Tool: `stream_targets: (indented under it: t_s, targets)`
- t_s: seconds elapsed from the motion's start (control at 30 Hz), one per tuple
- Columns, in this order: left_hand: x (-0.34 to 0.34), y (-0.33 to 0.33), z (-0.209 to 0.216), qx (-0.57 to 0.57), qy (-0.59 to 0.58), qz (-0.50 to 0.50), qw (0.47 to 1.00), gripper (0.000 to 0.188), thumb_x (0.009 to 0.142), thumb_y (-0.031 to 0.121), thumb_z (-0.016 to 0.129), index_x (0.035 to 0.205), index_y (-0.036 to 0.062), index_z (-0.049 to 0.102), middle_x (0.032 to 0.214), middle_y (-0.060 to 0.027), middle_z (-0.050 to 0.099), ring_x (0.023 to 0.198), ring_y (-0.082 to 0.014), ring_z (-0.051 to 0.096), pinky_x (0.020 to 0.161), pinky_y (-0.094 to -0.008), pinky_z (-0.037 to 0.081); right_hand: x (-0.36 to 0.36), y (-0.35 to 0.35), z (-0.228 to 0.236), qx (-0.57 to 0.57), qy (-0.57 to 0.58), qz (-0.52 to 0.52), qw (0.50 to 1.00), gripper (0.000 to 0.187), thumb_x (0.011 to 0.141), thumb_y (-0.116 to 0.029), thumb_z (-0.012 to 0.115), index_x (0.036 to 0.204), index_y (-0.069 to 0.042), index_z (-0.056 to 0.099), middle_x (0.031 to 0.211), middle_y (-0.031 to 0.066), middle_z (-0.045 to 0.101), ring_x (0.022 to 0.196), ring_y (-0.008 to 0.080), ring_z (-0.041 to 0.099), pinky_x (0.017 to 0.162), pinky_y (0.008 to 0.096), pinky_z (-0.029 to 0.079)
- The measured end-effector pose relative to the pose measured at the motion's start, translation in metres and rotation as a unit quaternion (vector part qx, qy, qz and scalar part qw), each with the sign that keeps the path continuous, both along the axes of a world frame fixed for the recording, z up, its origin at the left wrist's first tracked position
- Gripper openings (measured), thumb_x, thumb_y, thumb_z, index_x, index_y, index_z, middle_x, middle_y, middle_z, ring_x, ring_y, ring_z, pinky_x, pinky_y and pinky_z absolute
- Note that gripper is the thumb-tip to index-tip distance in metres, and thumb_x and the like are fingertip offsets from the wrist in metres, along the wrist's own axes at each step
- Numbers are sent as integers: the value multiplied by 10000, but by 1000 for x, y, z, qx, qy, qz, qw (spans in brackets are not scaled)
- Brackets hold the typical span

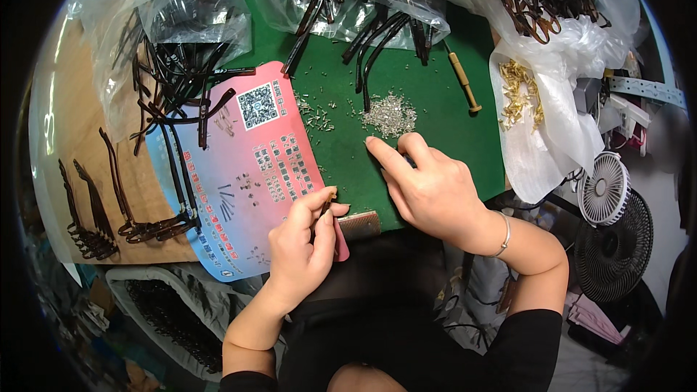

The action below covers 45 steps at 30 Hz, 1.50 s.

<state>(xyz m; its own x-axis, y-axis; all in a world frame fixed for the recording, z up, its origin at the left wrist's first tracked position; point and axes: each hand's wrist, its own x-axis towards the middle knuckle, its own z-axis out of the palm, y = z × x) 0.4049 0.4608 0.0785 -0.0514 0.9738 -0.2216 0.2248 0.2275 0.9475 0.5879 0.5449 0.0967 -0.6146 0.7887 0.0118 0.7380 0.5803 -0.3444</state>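
My left hand (301, 236) is closed around a dark eyeglass temple (324, 210), mostly hidden by the fingers; a small gold-coloured part shows at its upper end. My right hand (432, 185) reaches over the green mat (337, 156), its index fingertip just below a pile of tiny silvery screws (392, 115). Its other fingers are curled, and something dark shows between them that I cannot make out. More small metal pieces (317, 116) lie scattered left of the pile. Beside my left hand is a brown, flat-faced block (361, 224) at the mat's near edge.
A pink-and-blue printed sheet (247, 167) carries loose small parts. Dark eyeglass frames (156, 229) stand at left; bundled temples (385, 33) lie in plastic bags at the back. A brass-coloured screwdriver (463, 81), gold-coloured parts (519, 91) on white wrapping and a white fan (604, 189) are at right.
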Motion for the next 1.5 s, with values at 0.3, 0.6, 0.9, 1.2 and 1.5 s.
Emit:
stream_targets:
  t_s: [0.3, 0.6, 0.9, 1.2, 1.5]
  targets:
    - [0, 1, 4, -49, -29, 15, 998, 217, 887, -28, 486, 1100, -51, 525, 880, -139, 682, 855, -165, 672, 720, -255, 523, 3, 2, -7, 54, -48, 58, 996, 440, 703, -81, 571, 1142, -62, 559, 816, 70, 491, 511, 160, 504, 436, 268, 455]
    - [1, 1, 5, -29, -2, 12, 999, 222, 885, -30, 482, 1102, -50, 524, 878, -140, 683, 834, -170, 675, 707, -258, 522, 6, -2, -9, 56, -21, 49, 997, 467, 672, -49, 602, 1137, -38, 565, 837, 77, 499, 544, 177, 521, 464, 280, 464]
    - [2, 3, 7, -26, 16, 5, 1000, 222, 883, -27, 482, 1100, -48, 525, 871, -143, 683, 800, -166, 676, 688, -257, 519, 0, 1, -9, 48, -16, 45, 998, 459, 672, -56, 608, 1128, -39, 565, 848, 78, 513, 530, 173, 520, 454, 278, 462]
    - [3, 1, 0, 30, 37, 0, 999, 215, 893, -31, 479, 1102, -47, 524, 872, -116, 682, 669, -85, 591, 601, -209, 475, -2, 1, -6, 60, -39, 56, 996, 447, 686, -68, 587, 1132, -54, 557, 835, 70, 503, 518, 170, 512, 429, 268, 456]
    - [5, -1, 1, 13, 46, 28, 998, 223, 861, -28, 529, 1083, -47, 543, 822, -152, 666, 726, -192, 674, 637, -272, 521, -4, -6, 12, -242, 123, 46, 961, 302, 815, -78, 561, 1115, -71, 525, 858, 120, 506, 627, 266, 592, 498, 336, 506]
